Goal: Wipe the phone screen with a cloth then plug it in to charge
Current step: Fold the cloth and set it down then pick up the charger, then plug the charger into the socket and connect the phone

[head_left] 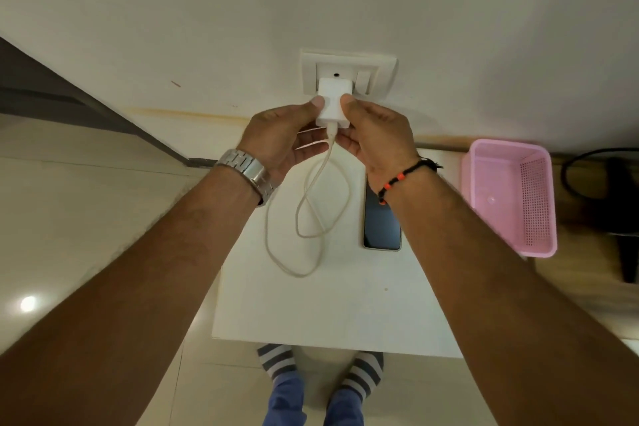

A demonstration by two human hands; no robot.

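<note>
At the white wall socket plate point(349, 74), you hold the white square charger adapter point(334, 101) with both hands: your left hand point(281, 138), steel watch point(247, 174) at the wrist, pinches its left side with the thumb, and your right hand point(375, 137), wearing a black thread bracelet with red beads point(401, 178), pinches its right side. The adapter sits against the socket. Its pale cable point(313, 204) hangs down and loops on the white tabletop point(311, 315). Your dark-screened phone point(380, 225) lies flat there, screen up, just right of the cable loop and partly under your right wrist. Beside the table stands a pink perforated plastic basket point(511, 197).
</note>
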